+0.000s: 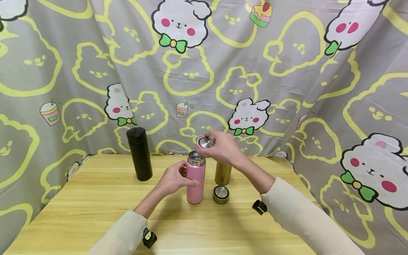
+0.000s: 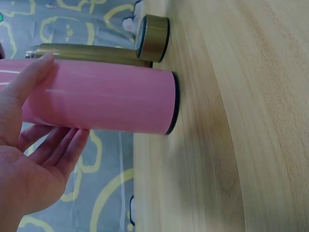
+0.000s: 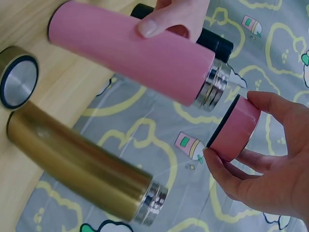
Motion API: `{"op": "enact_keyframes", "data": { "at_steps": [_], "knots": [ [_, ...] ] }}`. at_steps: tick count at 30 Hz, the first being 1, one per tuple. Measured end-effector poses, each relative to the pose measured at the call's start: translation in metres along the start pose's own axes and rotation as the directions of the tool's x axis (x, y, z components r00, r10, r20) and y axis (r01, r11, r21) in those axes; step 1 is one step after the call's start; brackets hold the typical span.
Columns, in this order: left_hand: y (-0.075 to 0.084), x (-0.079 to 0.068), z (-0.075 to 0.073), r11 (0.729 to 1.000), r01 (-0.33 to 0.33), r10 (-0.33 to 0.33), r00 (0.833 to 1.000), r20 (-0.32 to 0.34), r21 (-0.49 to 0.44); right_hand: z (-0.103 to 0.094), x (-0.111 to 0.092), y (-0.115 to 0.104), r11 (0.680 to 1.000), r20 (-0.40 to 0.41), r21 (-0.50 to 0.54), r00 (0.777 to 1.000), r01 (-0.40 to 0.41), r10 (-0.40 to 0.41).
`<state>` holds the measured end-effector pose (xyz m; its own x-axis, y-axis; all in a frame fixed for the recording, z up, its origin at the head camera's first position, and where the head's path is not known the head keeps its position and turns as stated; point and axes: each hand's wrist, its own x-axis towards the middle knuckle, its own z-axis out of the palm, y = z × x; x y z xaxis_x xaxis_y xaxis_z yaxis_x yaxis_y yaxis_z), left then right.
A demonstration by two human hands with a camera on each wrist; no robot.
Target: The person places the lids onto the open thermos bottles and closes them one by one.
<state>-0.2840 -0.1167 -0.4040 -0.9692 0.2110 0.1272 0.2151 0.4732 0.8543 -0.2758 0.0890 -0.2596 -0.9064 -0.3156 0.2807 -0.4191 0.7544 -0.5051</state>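
Observation:
My left hand (image 1: pixel 173 179) grips the body of a pink thermos bottle (image 1: pixel 195 179), fingers on one side and thumb on the other. The bottle is upright, its steel threaded neck (image 3: pixel 214 86) bare. With fingertips and thumb, my right hand (image 1: pixel 224 148) pinches the pink lid (image 3: pixel 236 128) by its rim. That lid is just above the bottle's mouth and a small gap separates them in the right wrist view. Behind, partly hidden by my right hand in the head view, a gold thermos bottle (image 3: pixel 82 164) stands without its lid. Its gold lid (image 1: pixel 221 194) sits on the table in front of it.
A black thermos bottle (image 1: pixel 140 156) with its lid on stands at the back left of the wooden table (image 1: pixel 79 205). Patterned grey curtain (image 1: pixel 191 78) hangs behind the table and along both sides.

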Motion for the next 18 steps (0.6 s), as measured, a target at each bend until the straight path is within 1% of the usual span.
{"op": "enact_keyframes", "data": {
  "at_steps": [4, 9, 13, 18],
  "knots": [
    [-0.001, 0.000, 0.000, 1.000, -0.007, 0.007, 1.000, 0.003, 0.008, 0.007, 0.001, -0.009, 1.000, 0.013, 0.009, 1.000, -0.002, 0.002],
    [-0.002, -0.001, 0.000, 1.000, 0.020, -0.020, 1.000, 0.015, -0.004, 0.016, 0.001, -0.017, 1.000, 0.040, -0.008, 0.999, 0.024, -0.024],
    [-0.001, -0.001, -0.001, 1.000, 0.024, -0.024, 1.000, 0.010, 0.000, 0.020, 0.001, -0.018, 0.997, 0.048, -0.049, 0.997, 0.057, -0.054],
    [0.001, -0.001, -0.002, 1.000, 0.019, -0.019, 1.000, 0.008, 0.008, 0.021, 0.000, -0.017, 0.997, 0.054, -0.057, 0.997, 0.061, -0.058]
  ]
}}
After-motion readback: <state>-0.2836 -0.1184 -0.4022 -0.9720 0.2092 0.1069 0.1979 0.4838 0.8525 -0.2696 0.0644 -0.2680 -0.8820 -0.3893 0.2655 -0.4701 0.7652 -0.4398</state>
